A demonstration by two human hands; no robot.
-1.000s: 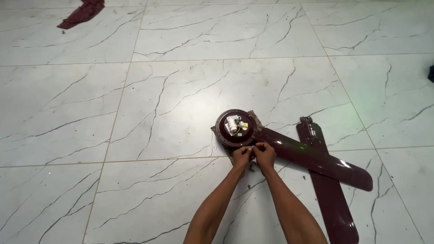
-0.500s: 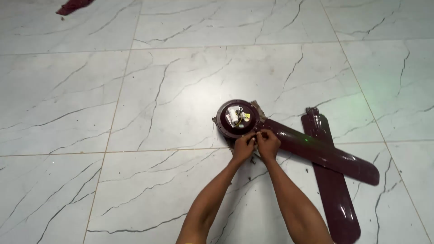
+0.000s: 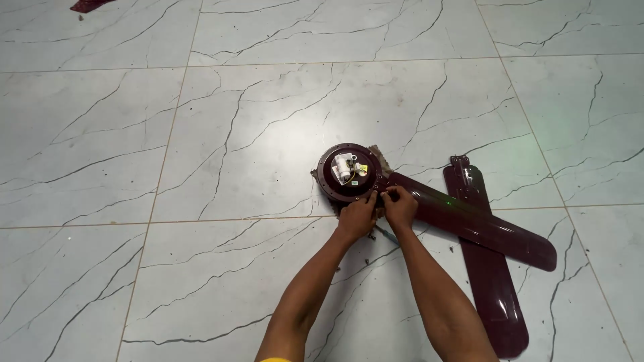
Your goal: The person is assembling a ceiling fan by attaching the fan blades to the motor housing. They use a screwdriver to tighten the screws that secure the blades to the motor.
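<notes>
— So, where does it stand?

— On the white marble-look floor [image 3: 201,134] lies a dark maroon ceiling fan motor [image 3: 347,173], round, its open centre showing white parts and wires. One blade [image 3: 469,226] sits at the hub's near edge; a second blade [image 3: 486,268] lies loose, crossed under it.

— And the hands?

— The left hand [image 3: 357,216] and right hand [image 3: 400,206] meet at that joint, fingertips pinched on something too small to tell. By the look of it, mounting is barely begun.
</notes>
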